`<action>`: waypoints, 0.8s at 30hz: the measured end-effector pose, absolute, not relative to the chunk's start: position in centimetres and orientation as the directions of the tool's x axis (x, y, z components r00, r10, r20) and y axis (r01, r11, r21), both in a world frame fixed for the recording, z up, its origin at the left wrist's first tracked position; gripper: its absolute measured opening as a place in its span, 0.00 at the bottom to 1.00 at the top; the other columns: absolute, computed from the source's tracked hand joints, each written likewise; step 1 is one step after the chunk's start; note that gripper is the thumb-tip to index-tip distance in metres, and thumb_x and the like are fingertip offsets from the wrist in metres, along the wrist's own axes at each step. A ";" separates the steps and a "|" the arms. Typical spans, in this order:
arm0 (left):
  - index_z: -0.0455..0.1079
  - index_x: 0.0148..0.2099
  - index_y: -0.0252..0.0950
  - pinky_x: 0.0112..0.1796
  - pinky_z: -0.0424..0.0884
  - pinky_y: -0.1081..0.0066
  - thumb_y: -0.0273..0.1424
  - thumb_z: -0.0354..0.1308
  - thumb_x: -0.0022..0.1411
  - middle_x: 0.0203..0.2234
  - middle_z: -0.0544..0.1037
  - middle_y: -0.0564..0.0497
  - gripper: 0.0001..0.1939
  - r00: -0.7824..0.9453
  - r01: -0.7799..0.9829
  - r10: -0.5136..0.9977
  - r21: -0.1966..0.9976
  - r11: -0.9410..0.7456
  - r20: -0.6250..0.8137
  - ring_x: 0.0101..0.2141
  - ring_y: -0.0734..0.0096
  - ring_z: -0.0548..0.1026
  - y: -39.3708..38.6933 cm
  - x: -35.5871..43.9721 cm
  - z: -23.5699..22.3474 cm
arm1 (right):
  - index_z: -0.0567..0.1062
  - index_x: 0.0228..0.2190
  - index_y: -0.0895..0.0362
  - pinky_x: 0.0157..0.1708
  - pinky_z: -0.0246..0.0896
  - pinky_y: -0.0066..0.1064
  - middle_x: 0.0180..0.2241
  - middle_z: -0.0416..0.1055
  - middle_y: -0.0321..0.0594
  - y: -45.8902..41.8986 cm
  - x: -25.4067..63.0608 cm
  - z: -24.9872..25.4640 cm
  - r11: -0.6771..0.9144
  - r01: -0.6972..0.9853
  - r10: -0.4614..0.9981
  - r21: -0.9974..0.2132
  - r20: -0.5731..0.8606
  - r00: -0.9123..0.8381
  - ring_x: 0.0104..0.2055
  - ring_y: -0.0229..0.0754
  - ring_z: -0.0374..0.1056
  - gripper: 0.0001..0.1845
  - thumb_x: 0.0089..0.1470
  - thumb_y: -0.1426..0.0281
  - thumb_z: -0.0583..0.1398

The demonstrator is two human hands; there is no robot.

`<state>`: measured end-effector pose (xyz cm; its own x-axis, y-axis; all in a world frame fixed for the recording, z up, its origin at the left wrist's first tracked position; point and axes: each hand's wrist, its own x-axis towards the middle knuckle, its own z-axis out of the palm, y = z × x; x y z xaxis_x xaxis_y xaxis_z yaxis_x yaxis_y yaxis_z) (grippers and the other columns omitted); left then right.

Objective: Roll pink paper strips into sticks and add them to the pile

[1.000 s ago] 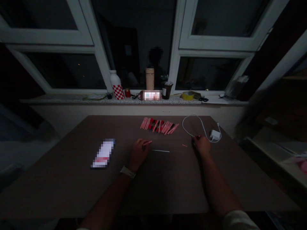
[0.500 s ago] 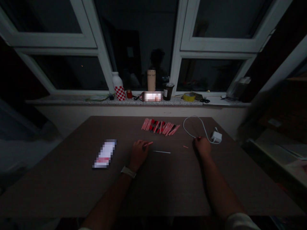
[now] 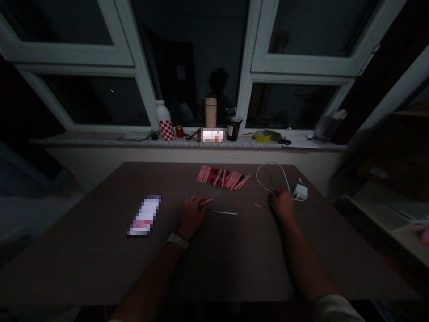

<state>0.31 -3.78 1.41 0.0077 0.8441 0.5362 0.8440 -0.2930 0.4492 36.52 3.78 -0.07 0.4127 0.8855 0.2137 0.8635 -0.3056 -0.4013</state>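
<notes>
Head camera view of dark window panes in white frames (image 3: pixel 134 67), a speckled stone sill (image 3: pixel 83 140) along their foot, and a brown wood-grain table (image 3: pixel 100 268) below, the low light raising the chance of misjudged grips on thin parts. Along the sill, well beyond the hands: a white bottle (image 3: pixel 165 125) with red checks, a beige tumbler (image 3: pixel 210 112), a dark lidded cup (image 3: pixel 233 128), a yellow tape roll (image 3: pixel 263 136) and black-handled scissors (image 3: pixel 284 141). On the table at left, a flat rectangular object (image 3: pixel 144 215), too blurred to name. At right, a white charger (image 3: pixel 300 192) with a looped white cable (image 3: pixel 268 176), the loop just beside the right hand (image 3: pixel 282 203) and a likely snag for a dragging wrist. Top centre, a tight row of slender pink-and-red sticks (image 3: pixel 223 177), open to scattering from a careless sweep of the forearm. Near the table's centre, the left hand (image 3: pixel 193 217), its wrist in a pale strap (image 3: pixel 177 240), fingers closed narrowly on a pink stick (image 3: pixel 206 201), the tip pointing toward the row; too light a pinch risking a drop, and a thin shaft apt to roll once loose. Right fingers (image 3: pixel 278 193) drawn narrow, whether on anything impossible to tell in this light. Between the hands, a thin white stick (image 3: pixel 224 213) lying flat, and, smallest, a short pink fragment (image 3: pixel 257 205), easy to lose against the brown surface.
</notes>
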 end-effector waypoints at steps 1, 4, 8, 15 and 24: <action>0.72 0.41 0.39 0.42 0.66 0.62 0.35 0.53 0.64 0.36 0.74 0.48 0.09 0.008 0.843 0.844 0.451 -0.294 0.536 0.39 0.62 0.70 -3.8 0.3 1.5 | 0.77 0.41 0.61 0.36 0.62 0.32 0.36 0.76 0.52 3.9 36.6 -0.1 -0.305 0.866 0.888 -0.396 0.212 0.409 0.40 0.50 0.73 0.18 0.55 0.61 0.57; 0.72 0.41 0.39 0.41 0.67 0.62 0.34 0.52 0.64 0.36 0.74 0.47 0.09 0.004 0.841 0.850 0.458 -0.288 0.526 0.39 0.62 0.70 -3.9 0.3 1.6 | 0.77 0.41 0.60 0.35 0.63 0.32 0.36 0.76 0.52 4.2 36.7 -0.3 -0.322 0.870 0.889 -0.374 0.196 0.414 0.39 0.51 0.73 0.19 0.55 0.60 0.57; 0.72 0.42 0.39 0.42 0.66 0.61 0.34 0.52 0.64 0.37 0.74 0.47 0.09 0.014 0.842 0.857 0.456 -0.288 0.515 0.39 0.62 0.70 -3.8 0.4 1.6 | 0.78 0.41 0.58 0.34 0.63 0.32 0.37 0.76 0.52 4.5 36.8 -0.5 -0.328 0.877 0.897 -0.352 0.175 0.406 0.39 0.50 0.73 0.18 0.56 0.61 0.57; 0.72 0.43 0.39 0.42 0.66 0.61 0.33 0.52 0.64 0.37 0.73 0.48 0.09 0.031 0.844 0.859 0.447 -0.296 0.510 0.39 0.62 0.70 -3.7 0.3 1.3 | 0.77 0.42 0.61 0.37 0.62 0.31 0.40 0.74 0.56 5.0 37.0 -0.7 -0.326 0.882 0.907 -0.341 0.149 0.393 0.41 0.47 0.72 0.18 0.58 0.63 0.55; 0.72 0.43 0.40 0.41 0.67 0.61 0.32 0.53 0.62 0.38 0.74 0.47 0.09 0.028 0.852 0.866 0.442 -0.282 0.500 0.40 0.61 0.70 -3.7 0.2 1.2 | 0.77 0.39 0.60 0.33 0.61 0.31 0.37 0.75 0.53 5.1 37.2 -0.6 -0.315 0.872 0.871 -0.376 0.251 0.423 0.38 0.48 0.72 0.19 0.59 0.61 0.53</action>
